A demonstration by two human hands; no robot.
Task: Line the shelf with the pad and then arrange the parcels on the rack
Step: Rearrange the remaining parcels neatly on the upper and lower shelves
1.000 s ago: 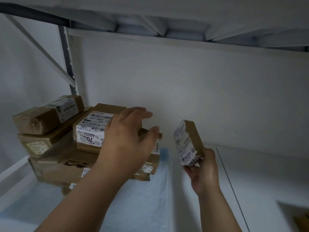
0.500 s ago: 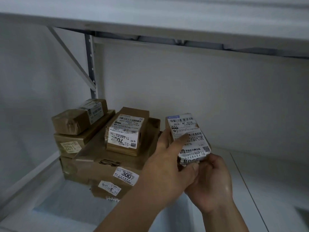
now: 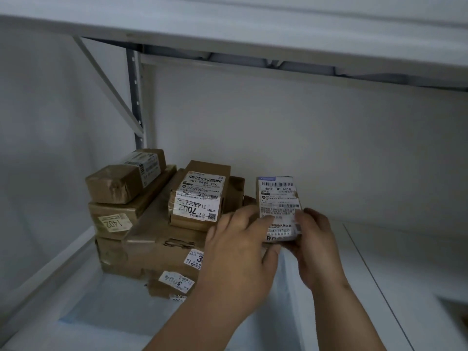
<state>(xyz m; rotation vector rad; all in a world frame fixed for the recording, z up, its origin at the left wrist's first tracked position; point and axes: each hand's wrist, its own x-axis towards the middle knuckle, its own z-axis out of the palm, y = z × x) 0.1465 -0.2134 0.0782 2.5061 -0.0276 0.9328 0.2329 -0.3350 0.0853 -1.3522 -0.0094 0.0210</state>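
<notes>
A small brown parcel [image 3: 277,198] with a white label stands upright at the right end of the stack. My right hand [image 3: 317,247] grips its right side and lower edge. My left hand [image 3: 240,252] holds its left side, fingers laid across the label. To the left, a labelled box marked 7002 [image 3: 200,196] lies on a large flat box [image 3: 154,239]. Two more parcels [image 3: 126,178] are stacked at the far left. A pale blue pad [image 3: 109,312] covers the shelf [image 3: 405,262] under them.
The upper shelf board [image 3: 253,34] hangs close overhead. A perforated upright post [image 3: 134,97] and a diagonal brace [image 3: 106,82] stand at the back left. White wall closes the back. A dark opening [image 3: 453,315] shows at the lower right.
My left hand left the 7002 box and came to the small parcel. Both hands turned its label toward me and carried it left, against the stack.
</notes>
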